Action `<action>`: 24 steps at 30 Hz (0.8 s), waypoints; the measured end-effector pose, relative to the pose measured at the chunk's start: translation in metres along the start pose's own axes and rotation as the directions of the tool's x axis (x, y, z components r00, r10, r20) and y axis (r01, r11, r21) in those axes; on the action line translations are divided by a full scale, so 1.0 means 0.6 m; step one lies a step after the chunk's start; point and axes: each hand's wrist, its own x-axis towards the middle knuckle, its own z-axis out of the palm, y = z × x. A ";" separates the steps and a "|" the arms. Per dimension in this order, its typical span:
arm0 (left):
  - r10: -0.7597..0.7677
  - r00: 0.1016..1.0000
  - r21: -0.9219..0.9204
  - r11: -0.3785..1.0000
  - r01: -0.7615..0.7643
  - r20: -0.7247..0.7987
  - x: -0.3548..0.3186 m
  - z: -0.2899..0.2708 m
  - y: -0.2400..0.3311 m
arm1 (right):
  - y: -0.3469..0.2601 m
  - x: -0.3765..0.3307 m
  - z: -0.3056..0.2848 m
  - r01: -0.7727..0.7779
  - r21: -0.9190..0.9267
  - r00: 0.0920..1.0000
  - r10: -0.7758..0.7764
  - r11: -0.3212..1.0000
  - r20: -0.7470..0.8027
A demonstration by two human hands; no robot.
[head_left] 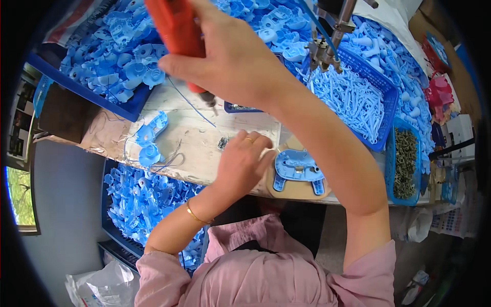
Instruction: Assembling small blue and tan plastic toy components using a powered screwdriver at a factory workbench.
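My right hand (227, 56) is raised over the table, closed around a red electric screwdriver (176, 28) whose dark tip (208, 98) points down. Lower down, my left hand (243, 161) rests at the tabletop with fingers curled toward the thumb; whatever they pinch is too small or hidden to name. Just left of its fingers lies a little pile of screws (223, 143). To its right a blue plastic housing (298, 166), hollow side up with two legs toward me, sits on a tan cardboard pad (286, 192). Small metal pieces show inside the housing.
Blue plastic parts (117, 51) heap in a bin at far left; another full bin (143, 204) stands below the table. Two joined blue parts (149, 138) lie at left. A metal fixture (325, 51) overhangs a basket of blue links (348, 97). Right is a tray of metal pieces (405, 163).
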 end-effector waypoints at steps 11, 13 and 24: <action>-0.136 0.984 0.503 0.862 0.062 0.111 0.142 -0.010 -0.175 | -0.040 -0.082 -0.102 -0.462 -0.042 0.887 0.462 0.886 -0.017; -0.216 0.950 0.536 0.842 0.064 0.225 0.158 -0.003 -0.181 | -0.042 -0.090 -0.107 -0.463 -0.026 0.886 0.463 0.886 -0.016; 0.007 0.997 0.410 0.912 -0.035 0.071 0.155 0.018 -0.194 | -0.041 -0.105 -0.158 -0.501 -0.075 0.865 0.498 0.862 -0.057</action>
